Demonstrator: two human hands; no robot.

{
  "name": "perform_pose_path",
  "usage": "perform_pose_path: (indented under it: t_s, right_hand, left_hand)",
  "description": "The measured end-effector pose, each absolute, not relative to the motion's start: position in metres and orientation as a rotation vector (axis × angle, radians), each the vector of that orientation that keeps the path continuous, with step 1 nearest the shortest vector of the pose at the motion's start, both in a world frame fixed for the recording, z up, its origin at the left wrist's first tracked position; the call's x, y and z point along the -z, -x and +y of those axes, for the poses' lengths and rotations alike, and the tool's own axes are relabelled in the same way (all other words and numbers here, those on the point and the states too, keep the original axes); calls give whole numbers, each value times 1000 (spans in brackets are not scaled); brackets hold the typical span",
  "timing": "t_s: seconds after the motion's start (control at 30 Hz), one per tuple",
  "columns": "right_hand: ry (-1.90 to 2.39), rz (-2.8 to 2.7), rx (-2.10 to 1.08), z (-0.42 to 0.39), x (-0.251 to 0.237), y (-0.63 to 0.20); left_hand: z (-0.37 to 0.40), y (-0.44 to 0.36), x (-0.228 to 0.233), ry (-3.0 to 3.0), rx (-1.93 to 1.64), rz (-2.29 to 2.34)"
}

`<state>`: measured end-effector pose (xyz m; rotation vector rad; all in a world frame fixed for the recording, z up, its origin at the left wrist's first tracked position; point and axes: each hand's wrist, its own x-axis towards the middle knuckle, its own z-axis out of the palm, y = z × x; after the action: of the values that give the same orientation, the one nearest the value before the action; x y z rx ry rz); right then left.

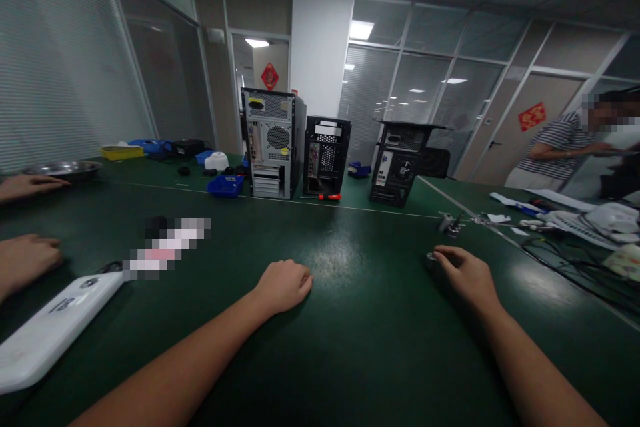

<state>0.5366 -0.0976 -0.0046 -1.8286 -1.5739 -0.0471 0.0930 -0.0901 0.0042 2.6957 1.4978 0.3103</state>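
My left hand (284, 285) rests on the dark green table (350, 320) as a loose fist with nothing in it. My right hand (463, 275) lies to the right, its fingers curled over a small metal part (431, 257) at its fingertips; whether it grips the part is unclear. A few more small metal parts (450, 223) stand just beyond that hand. A white flat device (55, 327) lies at the near left.
Three computer cases stand at the far middle: a silver one (270, 143) and two black ones (327, 155) (400, 163). A red screwdriver (330, 197) and blue bins (226, 185) lie near them. Another person's hands (25, 257) rest at left. A person in a striped shirt (560, 147) stands at right by cables (575, 260).
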Motion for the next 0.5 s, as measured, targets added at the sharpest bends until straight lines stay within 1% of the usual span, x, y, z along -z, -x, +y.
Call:
perform_pose_path:
  t_s: [0.5]
  right_hand:
    - [1813,-1540,72,-90,10,-535]
  left_hand:
    - [-88,-92,-2,-2734,-266,1508]
